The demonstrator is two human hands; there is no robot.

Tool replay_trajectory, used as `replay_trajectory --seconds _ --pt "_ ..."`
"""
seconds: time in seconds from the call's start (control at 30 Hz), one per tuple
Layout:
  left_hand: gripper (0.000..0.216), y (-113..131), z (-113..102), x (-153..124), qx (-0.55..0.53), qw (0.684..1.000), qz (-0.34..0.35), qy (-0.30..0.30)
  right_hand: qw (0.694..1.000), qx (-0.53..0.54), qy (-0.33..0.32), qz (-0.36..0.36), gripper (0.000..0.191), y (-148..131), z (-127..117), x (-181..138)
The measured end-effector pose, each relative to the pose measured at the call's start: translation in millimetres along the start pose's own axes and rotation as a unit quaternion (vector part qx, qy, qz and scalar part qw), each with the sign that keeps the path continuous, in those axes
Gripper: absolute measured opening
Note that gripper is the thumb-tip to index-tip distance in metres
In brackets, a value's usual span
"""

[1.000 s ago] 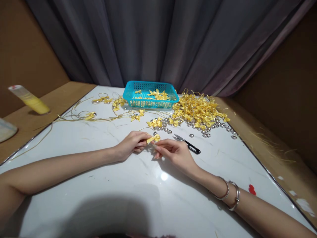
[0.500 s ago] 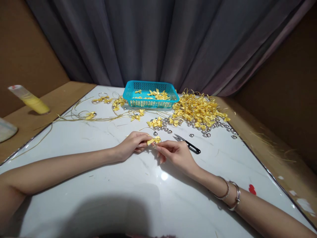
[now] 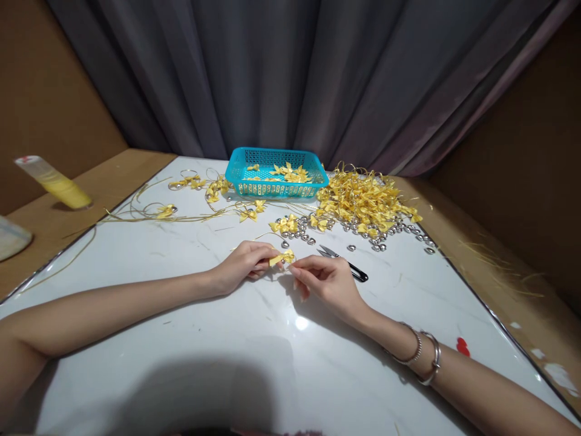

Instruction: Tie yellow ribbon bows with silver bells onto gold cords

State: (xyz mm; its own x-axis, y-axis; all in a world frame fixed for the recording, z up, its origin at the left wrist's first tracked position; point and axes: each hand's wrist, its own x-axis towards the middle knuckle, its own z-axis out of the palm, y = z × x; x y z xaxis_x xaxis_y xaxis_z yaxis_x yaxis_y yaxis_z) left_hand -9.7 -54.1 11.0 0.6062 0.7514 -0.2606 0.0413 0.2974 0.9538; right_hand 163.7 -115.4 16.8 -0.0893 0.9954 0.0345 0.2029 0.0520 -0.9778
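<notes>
Between the fingers of my left hand (image 3: 251,260) is a yellow ribbon bow (image 3: 284,258), pinched at its left end. A thin gold cord runs from the bow. My right hand (image 3: 327,281) is closed in a pinch just right of the bow, thumb and forefinger on the end of the cord. Something small and silvery shows under the bow, too small to make out. Black thread snips (image 3: 347,264) lie beside my right hand, partly behind it, blades pointing up and left.
A blue plastic basket (image 3: 278,195) with yellow bows stands at the back. Right of it is a heap of yellow bows (image 3: 363,200), with silver beads (image 3: 408,229) scattered in front. Loose gold cords (image 3: 136,209) lie at the left. A yellow tube (image 3: 57,184) stands at far left.
My right hand has moved slightly right, away from the bow, drawing the cord a little. My left hand keeps its hold on the bow.
</notes>
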Motion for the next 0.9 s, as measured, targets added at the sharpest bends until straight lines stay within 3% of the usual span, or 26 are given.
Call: replay_trajectory --seconds 0.27,0.9 --pt "0.027 -4.9 2.2 -6.7 0.149 0.983 0.103 0.015 1.0 0.002 -0.014 0.01 0.018 0.2 0.1 -0.3" --pt "0.029 -4.5 2.4 -6.4 0.175 0.978 0.113 0.023 1.0 -0.009 -0.011 -0.007 0.017 0.6 -0.8 -1.0"
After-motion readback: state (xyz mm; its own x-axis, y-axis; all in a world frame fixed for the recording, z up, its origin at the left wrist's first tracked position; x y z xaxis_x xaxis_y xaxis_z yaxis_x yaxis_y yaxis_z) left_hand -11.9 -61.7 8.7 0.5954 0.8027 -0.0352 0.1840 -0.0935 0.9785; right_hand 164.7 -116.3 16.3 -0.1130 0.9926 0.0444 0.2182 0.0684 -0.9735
